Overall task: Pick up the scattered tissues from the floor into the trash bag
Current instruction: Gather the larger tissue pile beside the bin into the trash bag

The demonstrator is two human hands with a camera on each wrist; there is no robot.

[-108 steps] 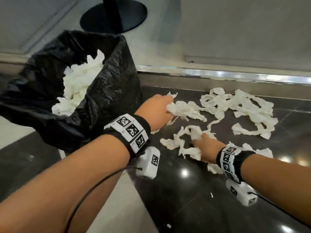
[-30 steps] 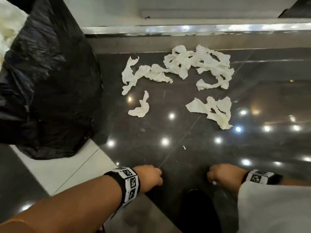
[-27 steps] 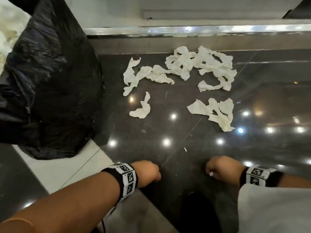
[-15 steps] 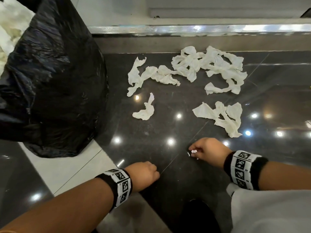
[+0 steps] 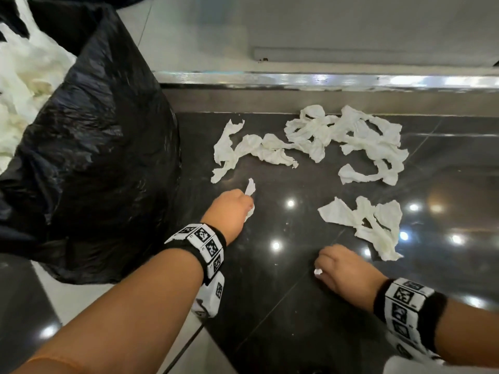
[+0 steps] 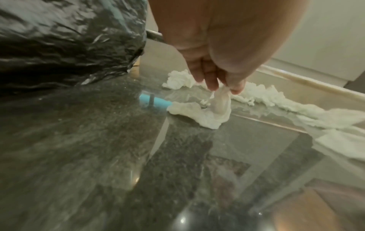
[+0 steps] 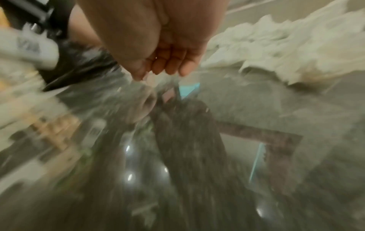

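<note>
Torn white tissues lie on the dark glossy floor: a long strip, a tangled heap near the metal sill, and a flat piece. A black trash bag stands at the left, with tissues inside it. My left hand pinches a small tissue piece just right of the bag. In the left wrist view my left hand lifts that tissue piece while its lower end still touches the floor. My right hand is low over the floor, fingers curled on a tiny white scrap. The right wrist view is blurred.
A metal sill and a step run across the far edge of the dark floor. A light floor tile lies under the bag's near side. Ceiling lights reflect as bright spots on the floor.
My left hand has reached forward from near my body to the small tissue by the bag and taken hold of it. My right hand still holds its tiny scrap close to the floor.
</note>
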